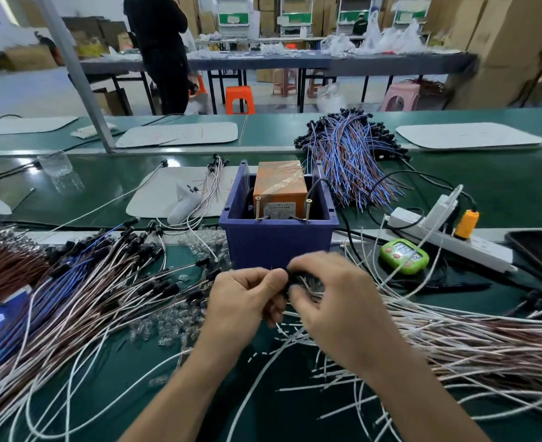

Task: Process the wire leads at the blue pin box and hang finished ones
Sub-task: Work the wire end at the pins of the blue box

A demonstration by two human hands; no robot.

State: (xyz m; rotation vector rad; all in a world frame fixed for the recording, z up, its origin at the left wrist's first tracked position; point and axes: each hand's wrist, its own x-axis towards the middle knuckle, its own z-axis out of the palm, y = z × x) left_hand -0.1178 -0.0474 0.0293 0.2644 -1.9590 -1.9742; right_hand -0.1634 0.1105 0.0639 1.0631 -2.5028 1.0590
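Note:
The blue pin box (279,240) stands mid-table with an orange taped block (281,183) inside and two upright screws at its front rim. Just in front of it, my left hand (244,304) and my right hand (333,298) meet, fingers curled, pinching a small black connector (290,282) on a white wire lead between them. Loose white and brown leads (438,333) fan out to the right under my right wrist. A pile of leads with black ends (97,275) lies to the left.
A blue-and-brown wire bundle (349,154) lies behind the box. A green timer (404,256), a white power strip (448,234) with an orange plug and a dark phone (537,250) sit at right. A clear cup (60,170) stands far left. A person stands beyond the bench.

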